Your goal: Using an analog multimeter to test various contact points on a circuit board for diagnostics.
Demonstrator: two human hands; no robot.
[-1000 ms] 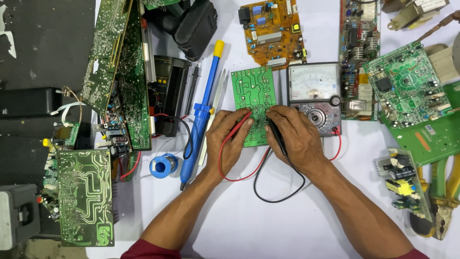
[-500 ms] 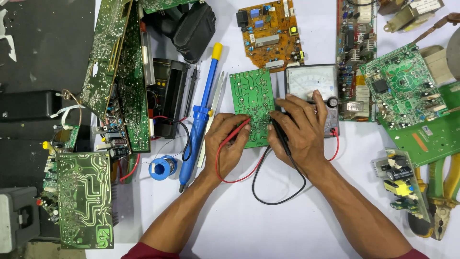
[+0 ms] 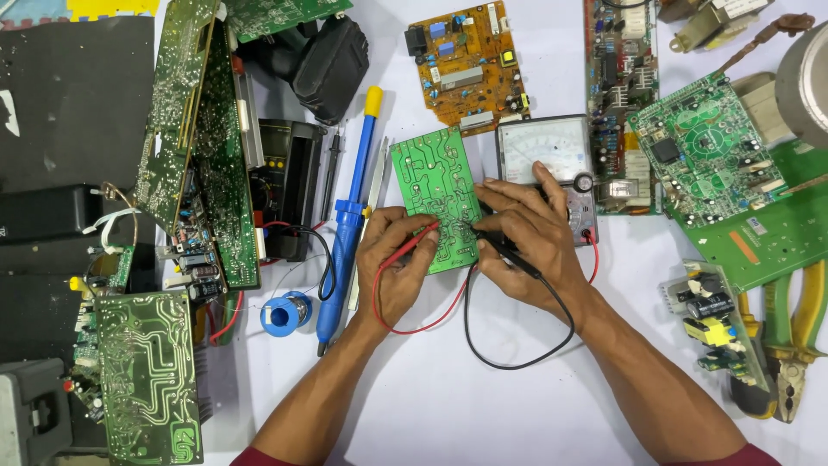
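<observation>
A small green circuit board lies track side up on the white table, next to an analog multimeter. My left hand pinches the red test probe, whose tip touches the board. Against the board's right side my right hand presses the black test probe; its index finger stretches over the meter's lower face. Red and black leads loop on the table in front of my wrists.
A blue desoldering pump and a solder spool lie left of my hand. Green boards crowd the left, an orange board sits behind, more boards and yellow-handled pliers lie right.
My right hand reached up onto the meter's face half a second ago, then came back down to the board with the black probe. The left hand kept the red probe on the board.
</observation>
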